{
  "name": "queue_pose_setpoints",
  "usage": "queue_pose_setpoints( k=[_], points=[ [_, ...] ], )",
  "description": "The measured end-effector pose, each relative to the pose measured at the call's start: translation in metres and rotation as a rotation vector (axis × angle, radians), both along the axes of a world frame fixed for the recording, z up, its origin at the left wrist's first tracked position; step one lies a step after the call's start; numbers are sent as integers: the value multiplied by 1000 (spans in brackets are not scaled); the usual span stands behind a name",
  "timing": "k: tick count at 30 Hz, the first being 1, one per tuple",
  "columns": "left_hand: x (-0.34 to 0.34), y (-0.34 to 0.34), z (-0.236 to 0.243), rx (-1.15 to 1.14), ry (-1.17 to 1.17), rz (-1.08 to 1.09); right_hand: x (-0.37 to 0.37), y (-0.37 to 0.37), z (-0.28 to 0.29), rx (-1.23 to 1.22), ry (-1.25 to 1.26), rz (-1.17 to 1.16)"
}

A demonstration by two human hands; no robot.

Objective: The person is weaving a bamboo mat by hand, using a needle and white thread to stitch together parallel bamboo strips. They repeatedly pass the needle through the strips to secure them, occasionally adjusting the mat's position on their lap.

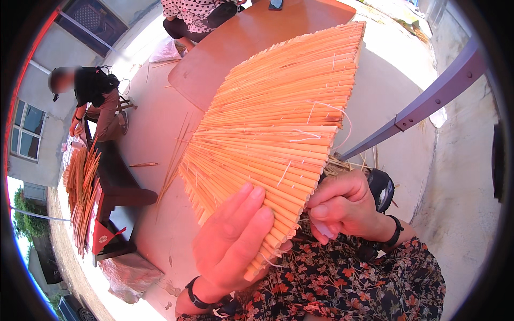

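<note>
A long mat of straw-coloured reeds [278, 101], stitched side by side with white thread [349, 125], slants from my lap up over a brown table. My left hand [230, 235] grips its near end, fingers laid over the reeds and the thumb side hidden beneath. Beside the mat's right edge is my right hand [342, 206], its fingers curled and pressed together; what they pinch is too small or hidden to make out. Loops of the white thread hang off the mat's right edge, and short stitches show across the reeds.
The brown table [198, 69] lies under the mat's far end, with a phone [275, 5] on it. A purple metal post [433, 96] slants in at right. At left, a person [96, 96] works by a dark bench [120, 182] piled with reeds [81, 187]. Another person [198, 16] sits beyond.
</note>
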State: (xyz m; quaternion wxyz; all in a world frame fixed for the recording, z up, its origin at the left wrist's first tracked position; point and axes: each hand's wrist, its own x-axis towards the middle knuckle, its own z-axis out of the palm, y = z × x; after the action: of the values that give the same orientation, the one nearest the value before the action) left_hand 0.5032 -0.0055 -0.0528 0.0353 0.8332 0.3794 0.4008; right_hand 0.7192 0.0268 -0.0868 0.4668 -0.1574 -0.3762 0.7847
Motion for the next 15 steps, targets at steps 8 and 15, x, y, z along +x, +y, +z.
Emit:
queue_pose_setpoints(
  k=[8,15],
  points=[
    [-5,23,-59,-30,103,-71,7,8,-59,-152,-39,0],
    [-10,25,-86,-56,122,-60,2,6,-80,-77,-92,-37]
  ],
)
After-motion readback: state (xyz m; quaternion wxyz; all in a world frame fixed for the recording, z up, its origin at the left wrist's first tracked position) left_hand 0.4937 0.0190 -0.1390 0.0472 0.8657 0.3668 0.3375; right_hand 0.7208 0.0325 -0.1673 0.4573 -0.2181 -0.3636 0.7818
